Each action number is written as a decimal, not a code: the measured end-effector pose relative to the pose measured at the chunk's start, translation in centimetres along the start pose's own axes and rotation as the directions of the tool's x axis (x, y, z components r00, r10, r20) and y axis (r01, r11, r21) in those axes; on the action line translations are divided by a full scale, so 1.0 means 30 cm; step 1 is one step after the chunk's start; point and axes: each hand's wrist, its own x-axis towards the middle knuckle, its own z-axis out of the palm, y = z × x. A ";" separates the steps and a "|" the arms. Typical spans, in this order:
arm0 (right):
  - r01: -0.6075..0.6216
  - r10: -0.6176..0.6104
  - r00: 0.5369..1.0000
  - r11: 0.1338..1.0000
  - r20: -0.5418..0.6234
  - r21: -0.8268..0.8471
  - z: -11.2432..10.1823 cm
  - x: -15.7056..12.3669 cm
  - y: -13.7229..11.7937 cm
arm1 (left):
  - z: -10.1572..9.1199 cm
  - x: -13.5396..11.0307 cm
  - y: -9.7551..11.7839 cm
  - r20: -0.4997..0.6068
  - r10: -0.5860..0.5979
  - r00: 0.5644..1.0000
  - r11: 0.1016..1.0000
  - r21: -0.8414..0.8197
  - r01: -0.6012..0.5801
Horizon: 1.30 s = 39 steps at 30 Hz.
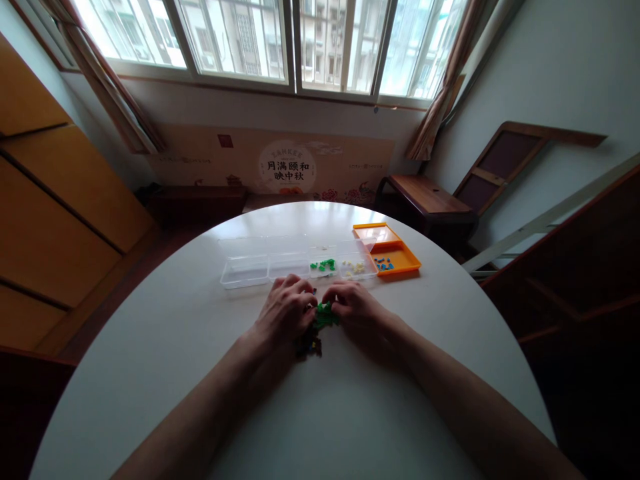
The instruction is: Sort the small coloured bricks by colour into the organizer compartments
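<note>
Head view: most of the frame is taken up by a round white table, its far edge curving across the middle. Across the top, a row of windows is flanked by curtains, and the left edge is filled by an orange-brown wooden cabinet. Below the windows, a wide beige panel is printed with Chinese characters. At centre right, behind the table, a wooden seat is seen.

Just above the centre of the tabletop, a clear plastic compartment box is laid crosswise. Beside its right end, an orange two-section tray is placed.

Below the box, near the middle of the frame, the left hand and right hand are brought close together, both with fingers bent. Between them, a cluster of small green toy bricks is touched by the fingertips; whether any brick is pinched cannot be told. Just below, dark small pieces are piled on the table, partly hidden by the left hand.

In the box's two right-hand compartments, loose green pieces and cream pieces are held; small blue pieces are gathered in the tray's nearer section.
</note>
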 end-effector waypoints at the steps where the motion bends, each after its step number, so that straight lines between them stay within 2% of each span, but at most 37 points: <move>1: -0.010 0.011 1.000 1.000 -0.013 0.022 0.001 0.002 0.001 | 0.003 0.000 -0.004 -0.006 0.003 1.000 1.000 -0.011 -0.003; 6: -0.067 0.081 0.992 0.988 -0.096 0.138 0.006 0.010 0.009 | 0.004 -0.003 -0.020 -0.074 0.052 0.996 0.997 -0.047 -0.055; 11: -0.058 0.069 0.997 0.963 -0.035 0.262 0.004 0.013 -0.011 | -0.013 0.002 -0.010 -0.283 0.104 0.954 0.994 0.015 -0.104; 14: -0.066 0.085 0.995 0.953 -0.051 0.295 0.006 0.016 -0.024 | -0.020 0.004 -0.006 -0.331 0.140 0.933 0.990 0.043 -0.134; 17: -0.033 0.056 0.995 0.969 -0.086 0.245 0.009 0.020 -0.025 | -0.020 0.000 -0.011 -0.338 0.137 0.931 0.991 0.039 -0.132; 21: 0.011 -0.001 0.988 0.998 -0.154 0.068 0.001 0.024 -0.012 | -0.015 -0.007 -0.021 -0.357 0.062 0.932 0.998 0.025 -0.057; 26: -0.126 0.058 0.944 0.973 -0.326 -0.191 -0.024 0.050 0.000 | -0.012 -0.007 -0.025 -0.328 0.014 0.944 1.000 0.019 -0.009; 30: -0.203 0.055 0.906 0.926 -0.419 -0.318 -0.031 0.090 0.015 | -0.007 -0.005 -0.021 -0.278 0.012 0.961 1.000 -0.004 -0.013; 34: -0.235 0.080 0.891 0.924 -0.448 -0.302 -0.026 0.109 0.038 | 0.006 -0.007 -0.025 -0.192 0.046 0.980 0.998 -0.022 -0.051; 39: -0.227 0.103 0.888 0.946 -0.448 -0.232 -0.014 0.068 0.043 | 0.029 -0.011 -0.036 -0.069 0.107 0.992 0.994 -0.014 -0.108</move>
